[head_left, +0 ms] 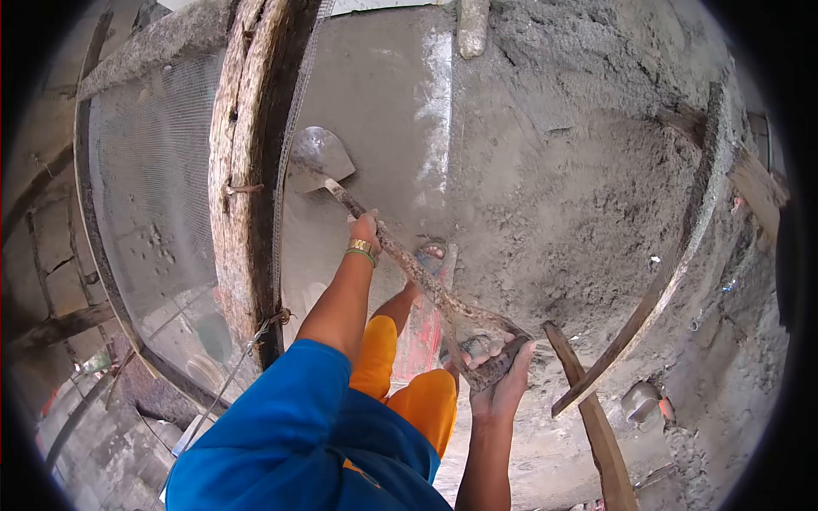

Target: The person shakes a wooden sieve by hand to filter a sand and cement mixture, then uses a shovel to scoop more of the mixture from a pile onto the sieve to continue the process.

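A shovel [430, 285] with a long, worn wooden shaft runs slantwise in front of me. My left hand [365, 232], with a gold watch at its wrist, is wrapped round the shaft near the blade. At the shaft's other end, my right hand [503, 379] grips the forked, triangular handle. The metal shovel blade [322, 157] is at the upper left, over the grey floor beside a wooden post. Fine grey sand or cement [579, 196] lies heaped to the right of the shaft.
A thick weathered post [243, 170] stands close left of the blade, beside a framed wire mesh screen [158, 170]. A curved-looking beam [673, 281] and a loose plank [592, 417] lie to the right. Near them is a small metal container [641, 400].
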The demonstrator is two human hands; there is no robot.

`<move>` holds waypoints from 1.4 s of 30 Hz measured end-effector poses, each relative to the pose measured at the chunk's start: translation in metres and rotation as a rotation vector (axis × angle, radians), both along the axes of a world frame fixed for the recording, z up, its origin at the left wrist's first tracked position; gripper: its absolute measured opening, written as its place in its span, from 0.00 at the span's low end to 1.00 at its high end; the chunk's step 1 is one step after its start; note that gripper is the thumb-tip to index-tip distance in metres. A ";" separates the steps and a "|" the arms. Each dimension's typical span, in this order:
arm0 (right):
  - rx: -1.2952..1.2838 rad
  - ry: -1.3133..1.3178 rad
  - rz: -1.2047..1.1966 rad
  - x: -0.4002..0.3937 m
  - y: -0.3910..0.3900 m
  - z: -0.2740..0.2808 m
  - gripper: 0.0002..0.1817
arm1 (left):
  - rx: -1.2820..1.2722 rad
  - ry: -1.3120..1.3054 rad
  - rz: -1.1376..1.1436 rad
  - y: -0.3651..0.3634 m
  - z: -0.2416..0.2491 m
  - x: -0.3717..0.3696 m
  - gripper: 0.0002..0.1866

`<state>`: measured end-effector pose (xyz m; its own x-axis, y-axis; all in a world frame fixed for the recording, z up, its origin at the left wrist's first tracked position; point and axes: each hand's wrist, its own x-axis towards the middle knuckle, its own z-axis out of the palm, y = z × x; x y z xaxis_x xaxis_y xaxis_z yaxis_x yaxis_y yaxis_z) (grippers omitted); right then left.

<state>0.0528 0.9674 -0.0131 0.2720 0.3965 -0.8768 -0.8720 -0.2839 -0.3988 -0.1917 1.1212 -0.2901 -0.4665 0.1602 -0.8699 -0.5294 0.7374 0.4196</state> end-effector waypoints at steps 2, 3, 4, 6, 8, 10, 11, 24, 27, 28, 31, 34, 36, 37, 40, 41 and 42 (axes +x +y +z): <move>-0.002 -0.005 0.007 -0.003 0.005 -0.003 0.24 | 0.048 -0.088 -0.074 -0.003 -0.017 -0.013 0.40; 0.005 -0.009 0.015 -0.003 0.006 -0.004 0.25 | 0.029 -0.100 -0.075 -0.004 -0.023 -0.015 0.40; -0.022 -0.021 0.026 -0.004 0.010 -0.002 0.25 | 0.044 -0.098 -0.041 -0.003 -0.030 -0.016 0.38; -0.027 -0.027 0.020 -0.001 0.013 -0.004 0.24 | 0.057 -0.099 -0.006 0.000 -0.031 -0.008 0.37; 0.003 -0.001 0.002 0.001 0.012 -0.007 0.24 | 0.016 -0.060 -0.074 0.003 -0.022 -0.005 0.37; -0.003 0.008 -0.011 0.003 0.014 -0.007 0.24 | 0.007 -0.012 -0.072 0.006 -0.015 0.003 0.23; -0.007 0.014 -0.021 0.003 0.016 -0.007 0.24 | 0.001 0.033 -0.068 0.006 -0.019 0.004 0.10; -0.020 0.041 -0.020 -0.009 0.028 -0.019 0.21 | -0.021 -0.065 -0.105 0.028 -0.041 -0.010 0.07; 0.084 0.005 0.052 -0.014 0.030 -0.015 0.20 | 0.083 -0.119 0.004 0.045 -0.035 -0.007 0.07; 0.117 -0.015 0.078 -0.014 0.030 -0.015 0.19 | 0.161 -0.136 0.002 0.051 -0.032 -0.005 0.08; 0.150 -0.025 0.079 -0.016 0.035 -0.022 0.19 | 0.264 -0.189 -0.019 0.079 -0.026 -0.007 0.16; 0.133 -0.063 0.051 -0.025 0.046 -0.032 0.19 | 0.291 -0.192 -0.070 0.118 -0.018 -0.007 0.27; 0.223 0.006 0.042 -0.032 0.068 -0.024 0.19 | 0.280 -0.171 -0.146 0.141 -0.016 -0.009 0.28; 0.230 0.008 0.037 -0.036 0.074 -0.024 0.19 | 0.287 -0.168 -0.152 0.149 -0.016 -0.009 0.28; 0.254 -0.001 0.026 -0.046 0.093 -0.023 0.20 | 0.256 -0.146 -0.183 0.169 -0.019 -0.008 0.23; 0.275 -0.014 0.036 -0.049 0.099 -0.019 0.20 | 0.228 -0.206 -0.176 0.171 -0.019 -0.008 0.14; 0.295 -0.026 0.048 -0.053 0.102 -0.018 0.20 | 0.200 -0.265 -0.166 0.172 -0.016 -0.009 0.08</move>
<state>0.0001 1.0693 -0.0310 0.2679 0.6460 -0.7148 -0.8486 -0.1931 -0.4926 -0.2005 1.2929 -0.3060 -0.1829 0.3934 -0.9010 -0.5190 0.7397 0.4283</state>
